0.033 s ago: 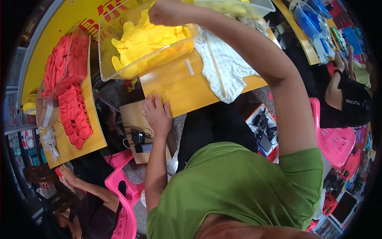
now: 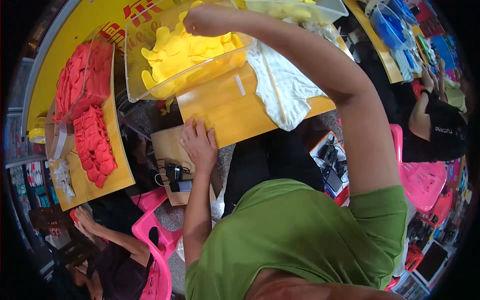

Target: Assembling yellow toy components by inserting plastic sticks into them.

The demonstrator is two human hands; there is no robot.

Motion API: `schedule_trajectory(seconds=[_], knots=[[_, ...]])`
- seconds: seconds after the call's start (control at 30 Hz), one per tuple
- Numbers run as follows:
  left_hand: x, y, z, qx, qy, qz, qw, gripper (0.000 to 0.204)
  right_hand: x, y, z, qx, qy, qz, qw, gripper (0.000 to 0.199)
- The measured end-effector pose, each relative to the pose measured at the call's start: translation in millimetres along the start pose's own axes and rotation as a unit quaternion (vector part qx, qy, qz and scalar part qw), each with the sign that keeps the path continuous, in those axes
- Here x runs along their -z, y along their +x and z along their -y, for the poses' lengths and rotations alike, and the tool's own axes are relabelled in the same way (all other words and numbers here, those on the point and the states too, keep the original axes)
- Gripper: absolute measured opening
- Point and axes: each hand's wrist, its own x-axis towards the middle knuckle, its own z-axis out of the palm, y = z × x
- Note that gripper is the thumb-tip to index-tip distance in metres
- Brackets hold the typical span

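My right hand is closed in a fist over a clear plastic bin. Whatever its fingers hold, if anything, is hidden. Flat yellow pieces with rounded lobes fill the bin in a loose heap. My left hand rests on the near left corner of the wooden table, fingers apart and nothing in them. To the right of the bin, a white cloth hangs a little over the table's front edge, with a thin tan strip lying along it. A small white strip sits just in front of the bin.
Red pieces are stacked on the left table beside a bin of more red ones. Below my left hand stands a cardboard box with cables. A co-worker's hands hold something red. Pink chairs flank me. Another clear bin stands far right.
My right fist has shifted slightly left and nearer over the bin of yellow pieces. My left hand stays on the table corner.
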Motion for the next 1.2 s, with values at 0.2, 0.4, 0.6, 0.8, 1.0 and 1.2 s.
schedule_trajectory(seconds=[0.2,0.4,0.6,0.8,1.0,1.2], knots=[[2.1,-0.3,3.5,0.003,0.007,0.006,1.000,0.042,-43.9,52.9,6.7,0.085,-0.198,0.071,0.974,0.011],[2.8,-1.8,3.7,0.008,0.012,0.005,1.000,0.045,-87.9,94.3,0.5,0.186,-0.292,0.056,0.937,0.016],[2.5,-0.9,5.0,0.020,-0.017,0.004,1.000,0.043,-88.6,90.1,3.9,0.134,-0.252,0.099,0.953,0.017],[5.2,1.7,4.6,0.007,-0.007,-0.010,1.000,0.046,-47.3,75.0,-5.4,0.027,-0.154,-0.028,0.987,0.013],[5.1,-1.3,4.9,0.005,-0.008,-0.018,1.000,0.043,-14.7,48.7,-14.0,-0.182,0.136,0.039,0.973,0.022],[8.3,-9.5,9.1,-0.001,-0.034,-0.035,0.999,0.041,35.0,-32.2,58.8,-0.219,0.512,-0.143,0.818,0.023]])
